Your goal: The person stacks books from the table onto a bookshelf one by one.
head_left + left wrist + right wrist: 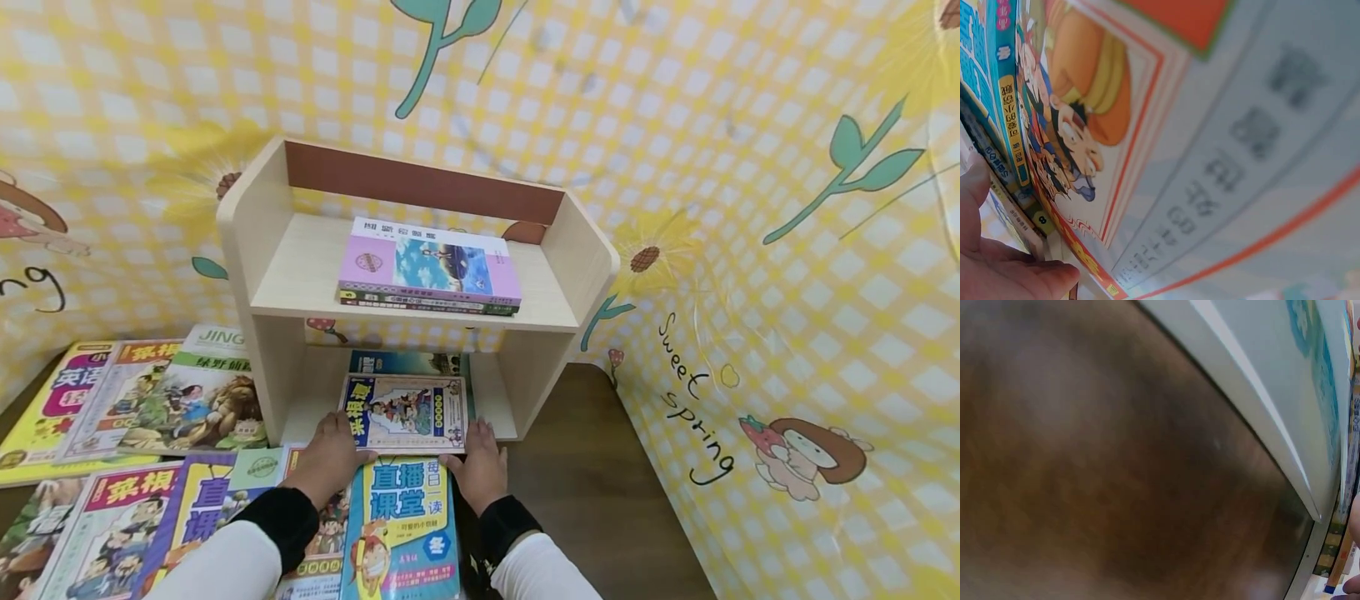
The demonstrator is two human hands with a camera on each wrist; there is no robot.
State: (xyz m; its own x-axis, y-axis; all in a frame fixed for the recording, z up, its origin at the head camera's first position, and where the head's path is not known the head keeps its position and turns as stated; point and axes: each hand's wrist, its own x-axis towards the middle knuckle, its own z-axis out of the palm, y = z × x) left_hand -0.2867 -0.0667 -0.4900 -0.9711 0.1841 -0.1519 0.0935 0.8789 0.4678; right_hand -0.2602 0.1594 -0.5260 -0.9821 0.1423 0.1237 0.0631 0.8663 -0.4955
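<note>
On the lower shelf lies a cartoon-covered book [405, 412] with a yellow title strip, flat on top of a blue-green book [405, 362] that shows behind it. My left hand [330, 454] touches its left side, fingers along the edge and thumb near the front edge. At the opposite side my right hand [480, 467] rests likewise. In the left wrist view the left hand's fingers [1029, 275] look extended beside the stacked spines [1016, 219]. Only bits of right fingers [1354, 584] show in the right wrist view.
A two-tier wooden shelf [270, 308] stands against a yellow checked cloth [675, 317]. Its upper board carries a small book stack [427, 267]. Several books [172, 400] spread left and in front, including a blue one [401, 533] between my forearms. Dark tabletop [600, 483] lies right.
</note>
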